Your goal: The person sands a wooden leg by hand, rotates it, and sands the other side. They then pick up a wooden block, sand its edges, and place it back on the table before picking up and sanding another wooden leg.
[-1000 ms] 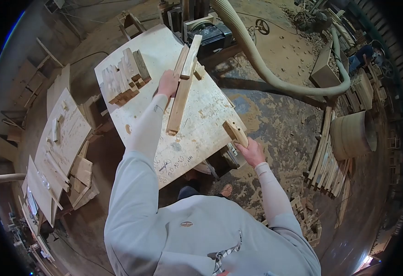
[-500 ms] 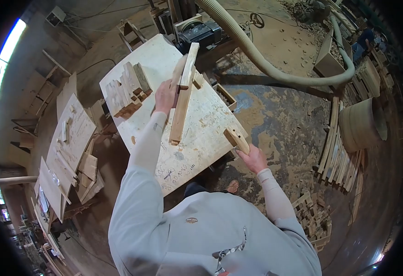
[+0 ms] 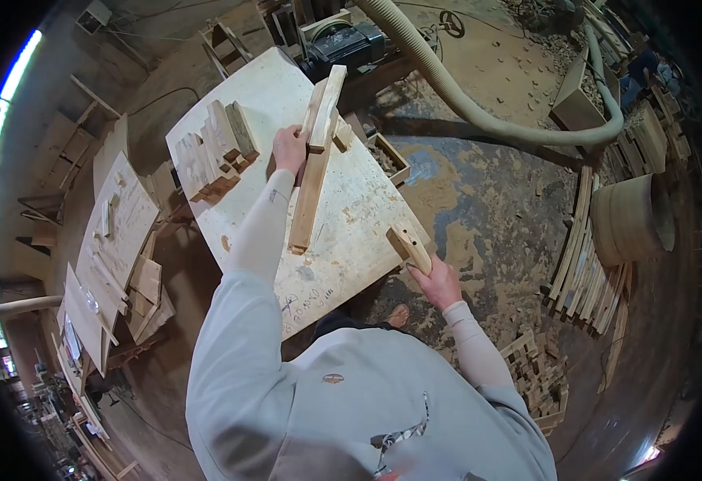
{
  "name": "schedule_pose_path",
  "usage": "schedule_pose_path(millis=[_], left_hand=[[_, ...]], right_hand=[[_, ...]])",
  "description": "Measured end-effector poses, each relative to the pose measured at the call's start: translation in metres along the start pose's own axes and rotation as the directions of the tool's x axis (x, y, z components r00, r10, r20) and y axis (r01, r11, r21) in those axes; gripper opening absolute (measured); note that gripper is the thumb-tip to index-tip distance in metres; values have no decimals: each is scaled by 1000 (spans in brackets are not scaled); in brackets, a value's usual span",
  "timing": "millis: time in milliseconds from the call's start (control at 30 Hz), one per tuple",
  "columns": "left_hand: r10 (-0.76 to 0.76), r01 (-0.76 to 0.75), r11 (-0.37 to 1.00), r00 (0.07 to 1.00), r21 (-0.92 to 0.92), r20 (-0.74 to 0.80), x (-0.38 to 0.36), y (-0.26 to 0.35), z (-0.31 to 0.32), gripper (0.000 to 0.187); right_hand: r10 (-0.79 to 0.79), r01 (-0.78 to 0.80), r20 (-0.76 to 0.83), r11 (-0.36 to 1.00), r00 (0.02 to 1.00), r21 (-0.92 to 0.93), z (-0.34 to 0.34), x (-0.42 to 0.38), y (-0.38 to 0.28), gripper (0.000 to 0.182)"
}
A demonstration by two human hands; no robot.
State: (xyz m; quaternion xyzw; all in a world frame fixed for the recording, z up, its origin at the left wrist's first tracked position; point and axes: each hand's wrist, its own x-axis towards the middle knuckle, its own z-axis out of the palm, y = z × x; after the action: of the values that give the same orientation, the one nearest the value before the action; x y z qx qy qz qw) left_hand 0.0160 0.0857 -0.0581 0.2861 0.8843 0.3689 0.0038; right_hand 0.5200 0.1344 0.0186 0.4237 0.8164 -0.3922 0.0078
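Observation:
My left hand (image 3: 289, 150) is at the upper part of the worktable (image 3: 351, 200), its fingers curled against the left side of a stack of wooden pieces. The stack includes a long wooden bar (image 3: 311, 204) and a paler, slightly bent wooden piece (image 3: 331, 104) on top of it. Part of the grip is hidden by the hand itself. My right hand (image 3: 439, 282) is closed around the near end of a short wooden block (image 3: 409, 247) with dark holes in it, held at the table's right corner.
Several cut wooden pieces (image 3: 215, 152) stand grouped on the table's left. A motor (image 3: 347, 50) and a ribbed hose (image 3: 463, 112) lie beyond it. Wooden strips (image 3: 587, 264) and a crate of offcuts (image 3: 535, 377) are on the right. Another person (image 3: 641, 68) is far off.
My left hand has shifted slightly down along the stack, and a blurred piece beside it is now sharp against the stack. My right hand still holds the block, almost unmoved.

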Motion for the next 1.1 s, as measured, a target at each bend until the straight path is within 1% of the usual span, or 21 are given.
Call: schedule_pose_path(millis=[33,100,200,333,400,500,600,733,833,933,1033,1100], left_hand=[[-6,6,1000,1000,1,2,5,-1,3,36],[-48,49,997,999,-60,22,10,-2,4,38],[-65,67,996,998,-57,22,7,2,2,41],[-103,101,992,994,-75,-23,8,13,6,42],[-137,135,987,990,-84,-23,9,17,7,38],[-125,123,989,992,-82,-16,10,14,7,39],[-105,102,991,994,-82,-34,12,13,9,39],[-108,101,990,992,-95,-66,11,15,10,39],[-85,80,994,994,-71,-73,9,18,7,39],[-91,85,994,993,-73,-78,7,22,5,39],[-104,100,994,991,-45,-86,6,28,2,38],[-140,136,990,986,-41,-88,5,30,3,37]], right_hand=[[2,-2,6,1000,1000,-2,2,1,3,49],[19,-19,13,1000,1000,-6,6,3,5,49],[-1,1,-3,1000,1000,-3,11,5,7,48],[6,-6,0,1000,1000,-28,16,6,9,46],[10,-10,-23,1000,1000,3,21,7,11,46],[-1,1,-36,1000,999,1,29,9,19,46],[-47,46,-61,999,997,-3,38,14,30,47],[-55,54,-84,999,995,-8,47,17,40,48],[-104,108,-123,994,987,24,53,20,46,49],[-100,102,-122,995,988,7,57,23,52,51],[-128,129,-141,992,982,2,59,25,56,53],[-136,142,-142,989,981,32,58,23,55,55]])
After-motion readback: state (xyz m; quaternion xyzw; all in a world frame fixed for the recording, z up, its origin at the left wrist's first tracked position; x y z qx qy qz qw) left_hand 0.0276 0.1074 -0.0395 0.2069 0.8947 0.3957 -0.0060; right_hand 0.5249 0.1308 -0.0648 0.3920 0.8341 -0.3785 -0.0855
